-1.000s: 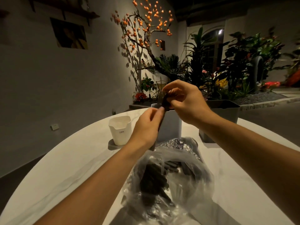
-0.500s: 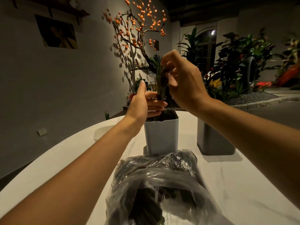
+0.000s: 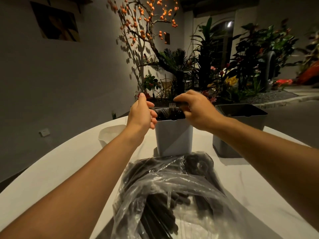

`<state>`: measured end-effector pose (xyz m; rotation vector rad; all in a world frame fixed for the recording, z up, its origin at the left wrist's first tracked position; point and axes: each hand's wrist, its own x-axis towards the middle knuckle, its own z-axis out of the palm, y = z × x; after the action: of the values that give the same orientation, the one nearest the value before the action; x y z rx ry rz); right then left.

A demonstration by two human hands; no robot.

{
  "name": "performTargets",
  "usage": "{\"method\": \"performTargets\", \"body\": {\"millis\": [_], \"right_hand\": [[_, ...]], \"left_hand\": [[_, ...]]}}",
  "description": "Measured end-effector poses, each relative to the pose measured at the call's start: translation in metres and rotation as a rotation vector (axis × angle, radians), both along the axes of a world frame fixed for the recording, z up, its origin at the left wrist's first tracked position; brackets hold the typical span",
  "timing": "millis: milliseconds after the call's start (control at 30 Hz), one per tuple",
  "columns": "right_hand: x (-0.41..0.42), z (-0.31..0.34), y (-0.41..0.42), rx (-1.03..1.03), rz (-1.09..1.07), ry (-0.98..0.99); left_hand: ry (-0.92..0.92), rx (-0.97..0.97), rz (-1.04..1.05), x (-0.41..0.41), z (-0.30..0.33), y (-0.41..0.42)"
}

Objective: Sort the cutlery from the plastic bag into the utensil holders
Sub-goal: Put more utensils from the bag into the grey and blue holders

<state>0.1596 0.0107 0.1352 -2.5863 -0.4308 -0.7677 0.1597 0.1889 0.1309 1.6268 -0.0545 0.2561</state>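
Black forks (image 3: pixel 170 112) stand tines-up in grey holder (image 3: pixel 173 135).

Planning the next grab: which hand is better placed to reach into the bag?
Probably left. The left hand looks free beside the holder; the right hand is busy at the forks.

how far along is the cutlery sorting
Done: black forks stand in the middle grey holder. In hand: both hands, left and right, work at its rim. Left: the plastic bag still looks full of black cutlery.
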Motion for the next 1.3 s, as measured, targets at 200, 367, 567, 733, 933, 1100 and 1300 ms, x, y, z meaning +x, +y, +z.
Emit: {"method": "performTargets", "body": {"millis": [200,367,567,733,933,1100,1300], "right_hand": [[-0.055,0.009,0.0,0.085,0.01,-0.064],[-0.122,-0.003,0.02,0.111,0.16,0.014],[-0.175,-0.031,0.041,-0.058,0.216,0.633],[-0.182,-0.061,0.032,-0.666,-0.099,0.486],[-0.181,-0.084,0.036,-0.534,-0.173,0.347],[-0.178,-0.119,0.055,-0.687,-0.286,0.189],[-0.181,-0.116,0.054,-0.5,-0.08,0.152]], "left_hand": [[-0.063,0.049,-0.015,-0.059,-0.001,0.002],[-0.122,0.149,-0.009,-0.119,-0.02,0.007],[-0.048,0.312,-0.071,-0.163,-0.061,0.019],[-0.179,0.78,-0.024,-0.169,-0.104,0.029],[-0.461,0.793,0.023,-0.162,-0.112,0.022],[-0.47,0.849,0.032,-0.167,-0.127,0.02],[-0.463,0.882,0.041,-0.175,-0.13,0.019]]}}
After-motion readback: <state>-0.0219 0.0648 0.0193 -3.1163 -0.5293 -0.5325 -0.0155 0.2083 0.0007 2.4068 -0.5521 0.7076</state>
